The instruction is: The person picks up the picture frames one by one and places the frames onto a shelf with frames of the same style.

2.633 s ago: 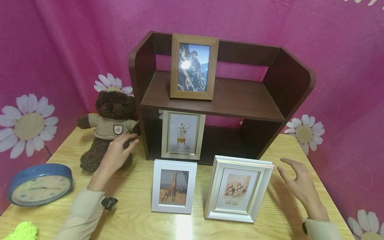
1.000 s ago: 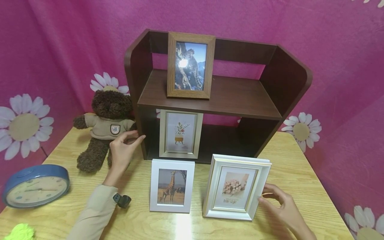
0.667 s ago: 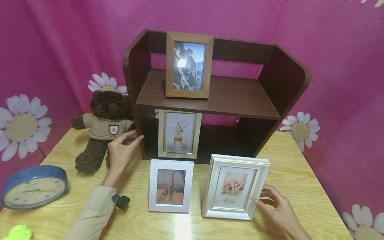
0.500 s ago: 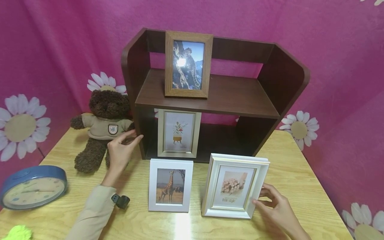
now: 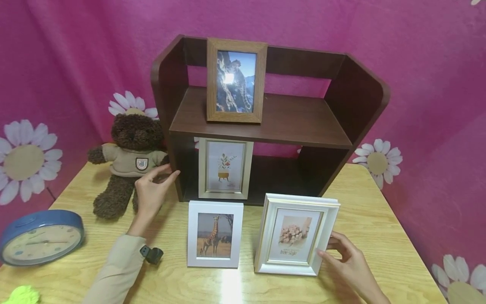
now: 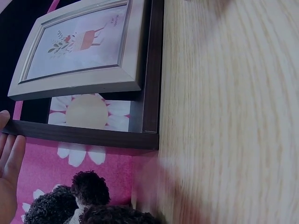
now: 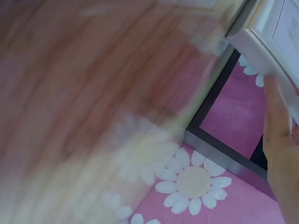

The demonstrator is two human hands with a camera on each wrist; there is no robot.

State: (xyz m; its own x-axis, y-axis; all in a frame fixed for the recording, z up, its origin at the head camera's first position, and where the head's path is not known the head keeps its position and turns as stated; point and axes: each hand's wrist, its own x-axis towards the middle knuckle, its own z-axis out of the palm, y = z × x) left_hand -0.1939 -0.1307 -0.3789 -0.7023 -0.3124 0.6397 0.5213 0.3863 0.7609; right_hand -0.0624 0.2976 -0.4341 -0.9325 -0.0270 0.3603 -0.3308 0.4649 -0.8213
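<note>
My left hand (image 5: 151, 192) grips the left side panel of the dark brown shelf (image 5: 307, 124), thumb at its front edge and fingers along its outer face. In the left wrist view the fingers (image 6: 10, 156) lie against the panel. With my right hand (image 5: 351, 266) I hold the right edge of a white photo frame (image 5: 260, 236) with a flower picture, thumb in front and fingers partly hidden behind. That frame stands on the table. Left of it stands a white giraffe photo frame (image 5: 193, 236). A cream frame (image 5: 202, 169) sits on the lower shelf, a wooden frame (image 5: 211, 84) above.
A brown teddy bear (image 5: 129, 162) sits left of the shelf. Nearer on the wooden table (image 5: 178, 278) stand a blue clock (image 5: 41, 238) and a bright yellow fuzzy thing (image 5: 23, 295). A pink curtain (image 5: 284, 21) with daisies hangs behind.
Since the earliest frame, my left hand has moved from in front of the bear onto the shelf's side panel, and my right hand has come left and taken hold of the white flower-picture photo frame.
</note>
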